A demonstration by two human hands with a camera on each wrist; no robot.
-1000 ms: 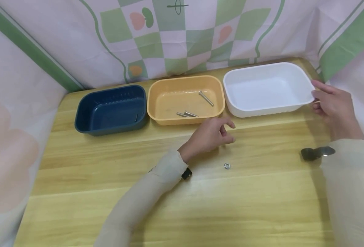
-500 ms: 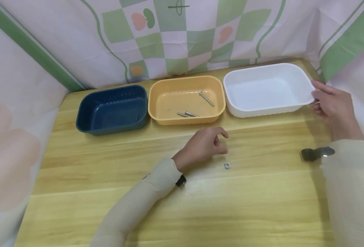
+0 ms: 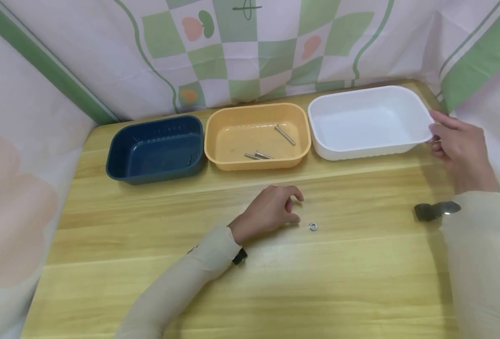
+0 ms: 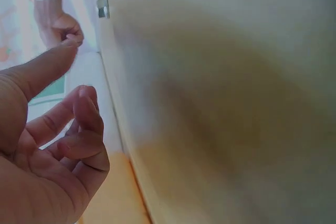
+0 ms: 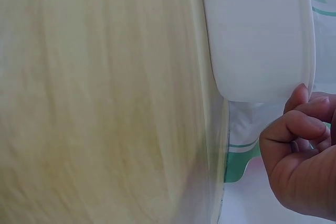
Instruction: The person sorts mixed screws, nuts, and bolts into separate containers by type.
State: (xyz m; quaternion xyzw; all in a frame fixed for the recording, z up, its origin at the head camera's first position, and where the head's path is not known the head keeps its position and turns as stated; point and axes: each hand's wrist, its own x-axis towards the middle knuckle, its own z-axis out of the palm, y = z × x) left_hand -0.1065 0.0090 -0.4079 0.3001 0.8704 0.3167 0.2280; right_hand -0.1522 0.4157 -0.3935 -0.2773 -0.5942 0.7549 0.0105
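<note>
My left hand (image 3: 267, 211) hovers over the wooden table with thumb and fingers spread apart and loosely bent, nothing between them. Just right of its thumb tip lies a small metal nut (image 3: 313, 226); the left wrist view has the same nut (image 4: 103, 7) beyond the fingertips. At the far right, my right hand (image 3: 462, 146) pinches the right end of the white plastic bin (image 3: 368, 153) by its rim. In the right wrist view, the thumb and forefinger of that hand (image 5: 302, 156) meet at the corner of the bin (image 5: 260, 40), the other fingers curled.
A yellow bin (image 3: 256, 165) with 3 metal bolts, one of them a single bolt (image 3: 285, 135), stands left of the white one. Further left is a dark blue bin (image 3: 156, 178) holding a small dark screw (image 3: 189, 160). A patterned curtain (image 3: 241, 61) hangs behind the table (image 3: 317, 292).
My left hand has drawn back from the front of the yellow bin, down and to the left, to beside the nut. My right hand keeps its place at the white bin.
</note>
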